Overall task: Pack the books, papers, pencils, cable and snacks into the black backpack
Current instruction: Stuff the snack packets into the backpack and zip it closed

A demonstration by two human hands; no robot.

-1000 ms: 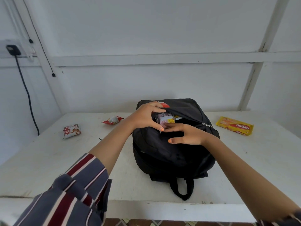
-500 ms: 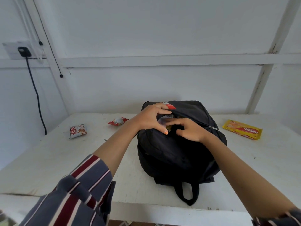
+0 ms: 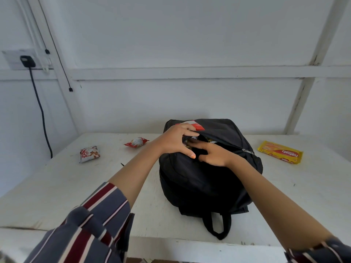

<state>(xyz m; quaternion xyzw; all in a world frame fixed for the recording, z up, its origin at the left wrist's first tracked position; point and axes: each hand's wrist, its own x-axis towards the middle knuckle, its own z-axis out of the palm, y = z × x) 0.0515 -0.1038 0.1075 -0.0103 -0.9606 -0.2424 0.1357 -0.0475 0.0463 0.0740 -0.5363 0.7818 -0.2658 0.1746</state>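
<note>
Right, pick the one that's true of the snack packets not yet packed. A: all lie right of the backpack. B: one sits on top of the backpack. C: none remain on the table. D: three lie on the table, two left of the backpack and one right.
D: a red-and-white packet and a red packet lie left of the black backpack, the yellow biscuit packet right.

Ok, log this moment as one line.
left hand holds black backpack opening | right hand fingers inside | yellow biscuit pack, red snack packet, white snack packet on table
</note>
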